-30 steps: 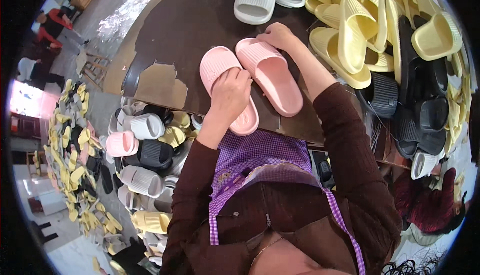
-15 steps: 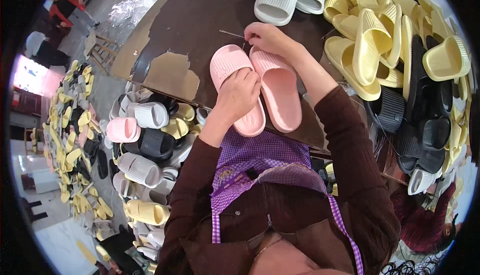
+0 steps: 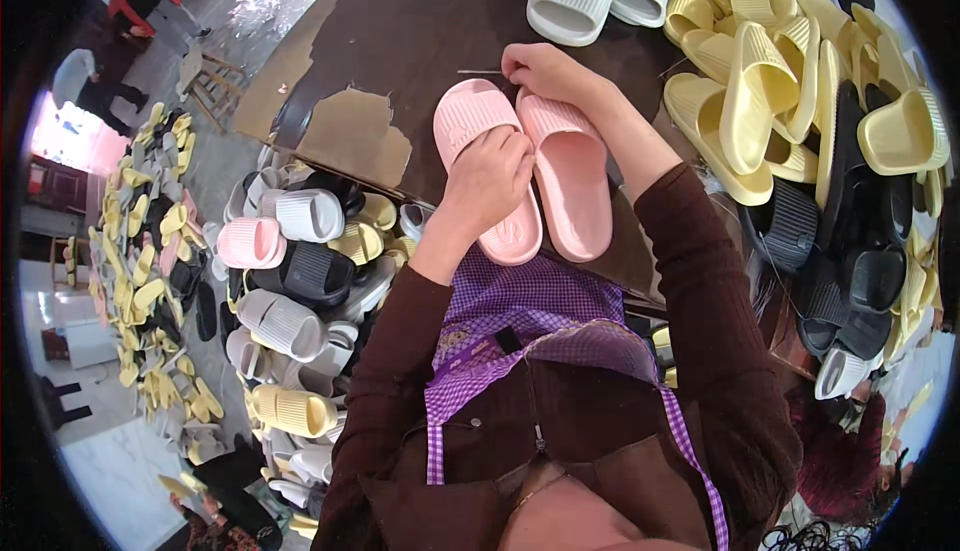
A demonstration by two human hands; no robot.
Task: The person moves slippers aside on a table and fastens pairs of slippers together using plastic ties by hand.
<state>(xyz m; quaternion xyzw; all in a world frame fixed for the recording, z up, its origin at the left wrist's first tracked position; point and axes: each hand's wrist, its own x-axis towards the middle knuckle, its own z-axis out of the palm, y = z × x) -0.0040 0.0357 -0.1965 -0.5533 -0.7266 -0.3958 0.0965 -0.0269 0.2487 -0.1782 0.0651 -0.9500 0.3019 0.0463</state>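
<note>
Two pink slide slippers, a left one (image 3: 512,236) and a right one (image 3: 578,196), lie side by side at the table's near edge with their ribbed straps away from me. My left hand (image 3: 487,183) is closed on the left slipper, its fingers curled over the strap's inner side near the gap between the two. Beyond the right slipper's toe, my right hand (image 3: 548,73) is closed in a pinch on a thin metal rod (image 3: 479,72), which sticks out to the left. The rod's other end is hidden by the fingers.
Grey slippers (image 3: 573,1) and a heap of yellow slippers (image 3: 752,101) cover the far right of the dark table (image 3: 420,36). Black slippers (image 3: 782,223) hang at the right edge. Torn cardboard (image 3: 352,141) lies at left. Piles of mixed slippers (image 3: 285,326) and a wooden stool (image 3: 208,91) stand beyond.
The rod has turned from a slant to nearly level as my right hand shifts slightly. My left hand keeps its hold on the left slipper. The whole view has shifted a little.
</note>
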